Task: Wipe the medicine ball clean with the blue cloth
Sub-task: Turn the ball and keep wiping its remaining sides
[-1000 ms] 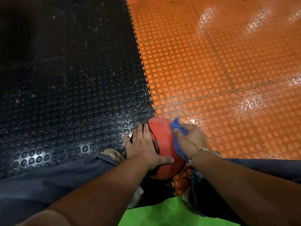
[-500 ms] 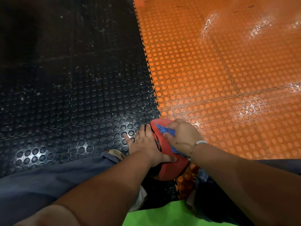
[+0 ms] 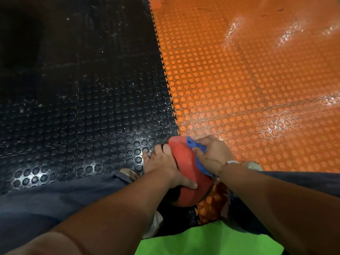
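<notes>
Head view: nearest is a green garment (image 3: 211,242), then dark trouser legs (image 3: 55,199) on either side. Between them the red medicine ball (image 3: 185,162) sits over the seam of the floor mats. The left hand (image 3: 165,166) grips its left side, fingers spread, thumb wrapped across the near face, as half a second ago. The right hand (image 3: 211,153) clutches the blue cloth (image 3: 191,144) against the ball; it has slid from the top to the right flank, baring more cloth. Beyond lie the black mat (image 3: 73,107) and the orange mat (image 3: 257,89).
</notes>
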`<state>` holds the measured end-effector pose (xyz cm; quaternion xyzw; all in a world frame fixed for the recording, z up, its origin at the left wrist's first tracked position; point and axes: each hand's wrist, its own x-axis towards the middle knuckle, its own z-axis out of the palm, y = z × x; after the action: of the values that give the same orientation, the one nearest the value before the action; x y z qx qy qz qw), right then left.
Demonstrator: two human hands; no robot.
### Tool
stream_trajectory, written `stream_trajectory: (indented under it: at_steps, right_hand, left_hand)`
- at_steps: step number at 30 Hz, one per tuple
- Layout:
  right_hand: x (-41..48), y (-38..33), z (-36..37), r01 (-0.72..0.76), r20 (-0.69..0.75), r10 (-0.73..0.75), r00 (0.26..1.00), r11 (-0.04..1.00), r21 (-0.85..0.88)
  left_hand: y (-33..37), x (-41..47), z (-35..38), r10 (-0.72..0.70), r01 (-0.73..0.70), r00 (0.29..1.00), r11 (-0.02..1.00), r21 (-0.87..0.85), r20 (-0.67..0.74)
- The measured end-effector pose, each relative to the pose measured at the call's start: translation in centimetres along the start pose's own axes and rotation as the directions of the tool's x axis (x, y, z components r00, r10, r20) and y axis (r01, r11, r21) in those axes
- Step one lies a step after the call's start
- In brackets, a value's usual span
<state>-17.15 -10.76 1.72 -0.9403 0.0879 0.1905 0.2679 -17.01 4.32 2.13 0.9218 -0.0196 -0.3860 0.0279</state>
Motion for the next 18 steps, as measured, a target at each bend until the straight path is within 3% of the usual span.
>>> stream_trajectory:
  at_steps: [2,3,8,9,11,13,14,15,18]
  right_hand:
    - [0.5,0.8,-0.3,-0.199,-0.003,0.200,0.980,0.976,0.093]
    - [0.3,0.5,-0.3,-0.196,-0.004,0.197,0.980,0.978,0.075]
    - [-2.6,-0.4,0.9,0.197,0.050,-0.193,0.980,0.977,-0.080]
    - [-2.6,0.3,0.9,0.154,0.041,-0.152,0.987,0.988,-0.032]
    - [-2.0,2.1,0.6,-0.076,-0.005,0.077,0.997,0.993,0.088]
    - [-1.2,2.6,0.2,-0.306,-0.001,0.312,0.950,0.932,0.195]
    - [-1.1,2.2,0.3,-0.328,-0.009,0.336,0.942,0.925,0.191]
    - [-1.2,1.4,0.5,-0.281,-0.024,0.288,0.957,0.948,0.152]
    - [-2.7,-1.4,1.6,0.089,-0.009,-0.089,0.996,0.996,-0.008]
  left_hand:
    - [0.4,-0.3,0.1,0.011,-0.012,1.000,0.999,-0.035,-0.025]
    - [0.6,-0.3,0.2,0.015,-0.016,0.999,0.999,-0.046,-0.038]
    - [0.1,-0.5,1.1,0.007,-0.009,1.000,0.996,-0.092,-0.019]
    - [0.0,-0.8,1.3,0.007,-0.007,1.000,0.998,-0.065,-0.013]
    - [-0.1,-1.3,1.9,0.009,-0.009,1.000,0.999,-0.038,-0.007]
    - [-0.2,-1.5,2.1,0.017,-0.018,1.000,0.999,-0.048,-0.015]
    - [-0.2,-1.6,2.2,0.020,-0.020,1.000,0.998,-0.051,-0.016]
    - [-0.3,-1.5,2.1,0.018,-0.019,1.000,0.998,-0.053,-0.019]
    - [-0.8,-1.5,2.1,0.015,-0.017,0.999,0.999,-0.049,-0.031]
